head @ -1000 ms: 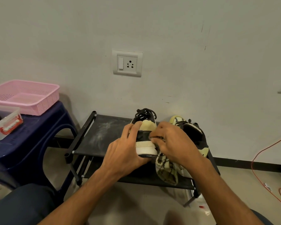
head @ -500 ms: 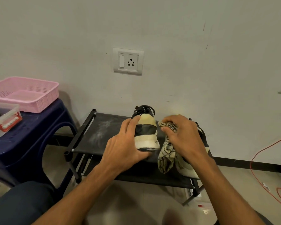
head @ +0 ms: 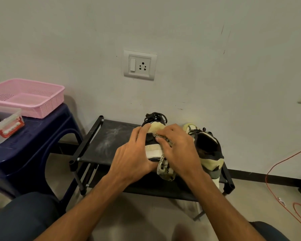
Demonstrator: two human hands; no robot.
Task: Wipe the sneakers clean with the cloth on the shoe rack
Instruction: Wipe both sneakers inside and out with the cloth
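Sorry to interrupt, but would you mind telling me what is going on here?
A person is wiping sneakers on a black shoe rack. The left hand holds the left sneaker by its heel, while the right hand presses a patterned cloth against that heel. The second sneaker sits beside it on the rack, to the right.

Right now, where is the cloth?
In the head view, the cloth is near the middle, under the right hand, pressed against the heel of the sneaker that the left hand holds on the shoe rack.
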